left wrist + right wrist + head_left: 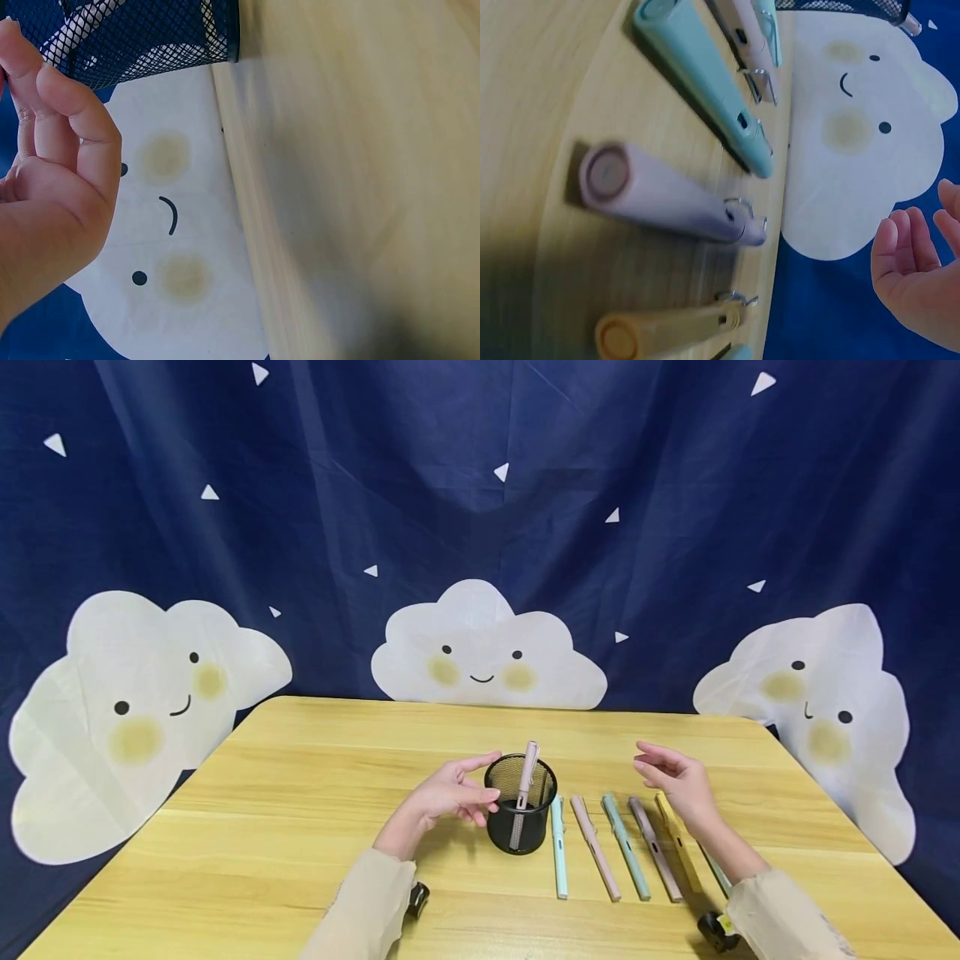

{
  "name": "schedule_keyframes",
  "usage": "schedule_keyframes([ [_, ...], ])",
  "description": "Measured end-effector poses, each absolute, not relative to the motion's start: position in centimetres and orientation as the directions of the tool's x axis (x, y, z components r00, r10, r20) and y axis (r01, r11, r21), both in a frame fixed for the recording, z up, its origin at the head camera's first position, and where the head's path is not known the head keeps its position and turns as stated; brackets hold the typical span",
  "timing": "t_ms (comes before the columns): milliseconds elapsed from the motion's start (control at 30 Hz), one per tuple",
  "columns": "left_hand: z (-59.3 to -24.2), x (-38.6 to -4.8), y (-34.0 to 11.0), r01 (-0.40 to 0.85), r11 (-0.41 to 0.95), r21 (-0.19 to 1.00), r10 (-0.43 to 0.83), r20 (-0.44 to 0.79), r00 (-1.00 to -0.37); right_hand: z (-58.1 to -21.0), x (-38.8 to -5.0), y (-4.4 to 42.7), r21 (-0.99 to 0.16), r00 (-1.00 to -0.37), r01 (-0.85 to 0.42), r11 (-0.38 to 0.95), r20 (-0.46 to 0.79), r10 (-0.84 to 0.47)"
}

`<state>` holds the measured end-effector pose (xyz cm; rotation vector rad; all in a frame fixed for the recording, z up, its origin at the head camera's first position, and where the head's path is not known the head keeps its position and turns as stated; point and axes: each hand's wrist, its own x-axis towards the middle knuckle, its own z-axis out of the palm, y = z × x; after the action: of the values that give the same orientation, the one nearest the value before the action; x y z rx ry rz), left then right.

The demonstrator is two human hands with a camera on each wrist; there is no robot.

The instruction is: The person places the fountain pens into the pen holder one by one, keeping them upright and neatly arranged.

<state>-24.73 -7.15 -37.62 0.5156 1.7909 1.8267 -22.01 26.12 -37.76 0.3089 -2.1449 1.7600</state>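
1. Mesh cup (538, 828): 1.
2. Inside cup: 1 pinkish pen (528, 772).
3. Right of cup, 6 more: pale blue pen (559, 852), pink pen (596, 849), teal pen (626, 847), mauve pen (656, 849), yellow pen (679, 843), partly hidden green pen (715, 869). Total 7.
4. Hands, 2: left hand (452, 792) just left of cup, right hand (681, 783) well right.
5. Sleeves (367, 902): 2, one either side of cup.
6. Cloud figures (480, 631): 3, behind cup, far left, far right.
7. White triangles (502, 472): 10, above and behind cup.
8. Table (262, 827): 1, under cup.
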Motion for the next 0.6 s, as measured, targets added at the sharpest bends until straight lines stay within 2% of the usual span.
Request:
schedule_keyframes([
  [133, -37.6, -24.7, -7.1, -0.103, 0.017, 0.995, 0.607, -0.092, -0.79, -38.5, -22.4, 27.2, -0.903, -0.917, -0.377, 0.207, 0.395, 0.054],
  [367, -37.6, -24.7, -7.1, -0.105, 0.014, 0.994, 0.606, -0.092, -0.79, -43.9, -26.0, 31.9, -0.885, -0.919, -0.357, 0.299, 0.39, 0.057],
  [600, -37.6, -24.7, -7.2, -0.107, 0.007, 0.994, 0.609, -0.089, -0.788, -43.7, -25.1, 32.9, -0.892, -0.921, -0.365, 0.268, 0.387, 0.036],
])
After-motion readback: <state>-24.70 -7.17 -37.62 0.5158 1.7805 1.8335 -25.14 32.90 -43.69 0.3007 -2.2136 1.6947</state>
